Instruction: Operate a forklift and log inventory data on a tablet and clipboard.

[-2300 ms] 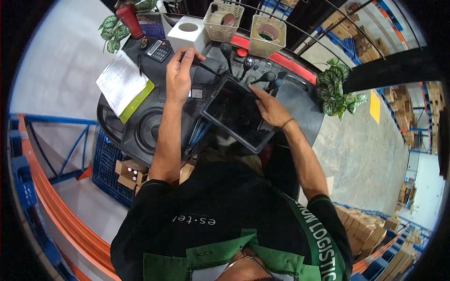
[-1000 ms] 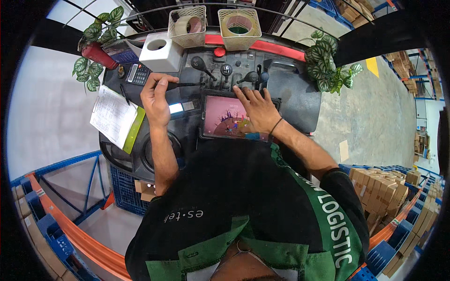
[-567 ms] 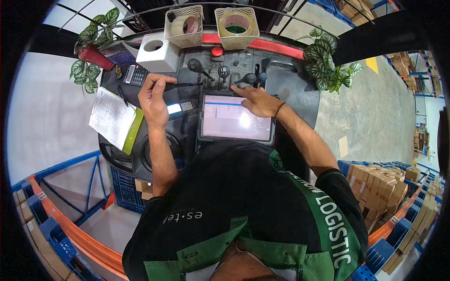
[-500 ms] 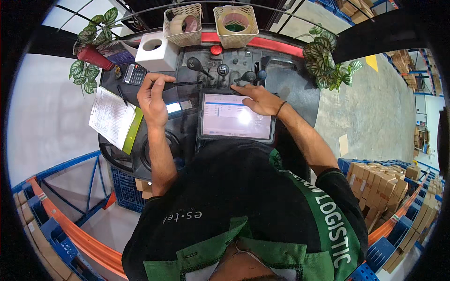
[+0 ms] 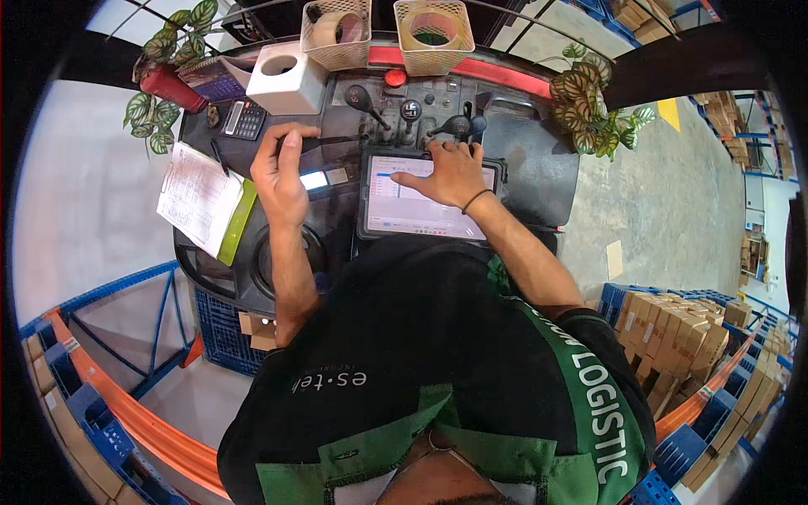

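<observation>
My left hand (image 5: 282, 181) is closed around one end of a slim black rod-like handle (image 5: 341, 140), which points toward the levers; part of it is hidden by my fingers. Over the tablet (image 5: 421, 223) in its dark case, my right hand (image 5: 454, 177) has its fingers spread. Its thumb reaches across the lit screen, and the other fingertips lie at the tablet's far edge, close to the black control levers (image 5: 411, 110). Between my left hand and the tablet, a small lit display (image 5: 314, 180) is set in the console.
A clipboard with papers (image 5: 198, 198), a calculator (image 5: 244, 119) and a white tissue box (image 5: 286, 80) are at the left. Two baskets with tape rolls (image 5: 431, 38) stand beyond a red button (image 5: 395, 78). Potted plants (image 5: 585, 101) flank the console; racks with cartons (image 5: 673, 328) surround it.
My right hand has shifted from a pointing pose to spread fingers, its thumb now farther left over the screen. The screen's contents have changed. My left hand keeps its grip.
</observation>
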The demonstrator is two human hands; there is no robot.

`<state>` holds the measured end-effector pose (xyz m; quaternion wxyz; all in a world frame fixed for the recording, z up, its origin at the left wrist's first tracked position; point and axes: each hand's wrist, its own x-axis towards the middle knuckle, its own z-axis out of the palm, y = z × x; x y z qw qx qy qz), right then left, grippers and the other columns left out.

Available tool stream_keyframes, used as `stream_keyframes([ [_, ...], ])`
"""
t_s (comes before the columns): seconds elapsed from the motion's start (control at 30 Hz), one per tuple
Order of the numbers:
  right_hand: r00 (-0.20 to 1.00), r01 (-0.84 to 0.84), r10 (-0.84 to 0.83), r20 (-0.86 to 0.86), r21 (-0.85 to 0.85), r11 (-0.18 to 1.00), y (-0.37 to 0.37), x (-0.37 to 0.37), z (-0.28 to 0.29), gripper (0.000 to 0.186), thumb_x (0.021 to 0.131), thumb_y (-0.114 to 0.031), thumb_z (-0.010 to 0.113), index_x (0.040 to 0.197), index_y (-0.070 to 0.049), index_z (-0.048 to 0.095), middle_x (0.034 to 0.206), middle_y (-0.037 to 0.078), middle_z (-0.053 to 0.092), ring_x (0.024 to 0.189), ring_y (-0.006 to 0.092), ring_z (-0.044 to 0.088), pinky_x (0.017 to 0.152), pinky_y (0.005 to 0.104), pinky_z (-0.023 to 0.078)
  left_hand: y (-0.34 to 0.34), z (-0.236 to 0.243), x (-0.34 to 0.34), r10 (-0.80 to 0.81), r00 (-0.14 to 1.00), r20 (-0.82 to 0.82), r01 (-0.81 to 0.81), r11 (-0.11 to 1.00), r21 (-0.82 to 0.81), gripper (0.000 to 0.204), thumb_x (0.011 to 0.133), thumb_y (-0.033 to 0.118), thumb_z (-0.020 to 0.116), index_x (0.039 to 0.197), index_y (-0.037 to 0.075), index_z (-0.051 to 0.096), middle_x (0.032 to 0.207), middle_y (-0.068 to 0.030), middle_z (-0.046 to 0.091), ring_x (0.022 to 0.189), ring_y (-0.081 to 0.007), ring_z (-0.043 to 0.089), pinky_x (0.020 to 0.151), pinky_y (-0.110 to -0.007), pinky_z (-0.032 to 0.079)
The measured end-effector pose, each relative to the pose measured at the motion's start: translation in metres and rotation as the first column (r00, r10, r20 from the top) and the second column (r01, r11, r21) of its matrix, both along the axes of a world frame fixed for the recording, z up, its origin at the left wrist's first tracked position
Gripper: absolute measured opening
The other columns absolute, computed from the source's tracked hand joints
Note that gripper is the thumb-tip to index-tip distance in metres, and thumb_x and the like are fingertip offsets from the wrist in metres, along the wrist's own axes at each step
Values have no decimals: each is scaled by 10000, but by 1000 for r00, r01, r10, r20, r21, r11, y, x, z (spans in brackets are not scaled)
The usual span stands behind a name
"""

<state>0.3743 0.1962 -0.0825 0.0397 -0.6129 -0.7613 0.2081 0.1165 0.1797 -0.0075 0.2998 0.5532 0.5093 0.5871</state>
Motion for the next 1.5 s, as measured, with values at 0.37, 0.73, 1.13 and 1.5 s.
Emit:
stream_keyframes([
  [0.37,984,33,-26,177,-37,999,-4,-28,13,1103,645,-846,676,1310,29,584,1288,251,608,1258,437,511,1120,716,161,-2,5,2,2,999,46,-2,1000,4,196,1025,145,578,1042,-22,681,1003,-53,712,923,-108,598,884,-247,446],
  [0.73,996,-55,67,62,-182,982,7,-5,4,933,701,-653,725,1334,15,563,1342,272,586,1318,458,460,1136,745,91,-3,8,-2,-48,991,126,55,997,-56,202,1018,171,616,1060,-12,689,1016,-39,706,932,-78,595,857,-230,458],
  [1.13,985,-170,169,-20,-70,983,6,14,-19,936,766,-689,715,1383,-8,541,1316,243,605,1273,437,506,1135,747,107,1,10,-9,-85,995,45,88,994,-72,239,1021,187,593,1053,-28,691,1038,-101,727,1002,-169,646,965,-307,463],
  [1.5,985,-170,169,-18,-167,971,12,16,-10,935,722,-657,756,1373,-16,561,1303,226,617,1304,424,489,1138,739,117,3,10,-11,-98,992,75,104,992,-68,228,997,211,656,1059,-5,696,1008,-60,729,941,-103,628,883,-263,480],
])
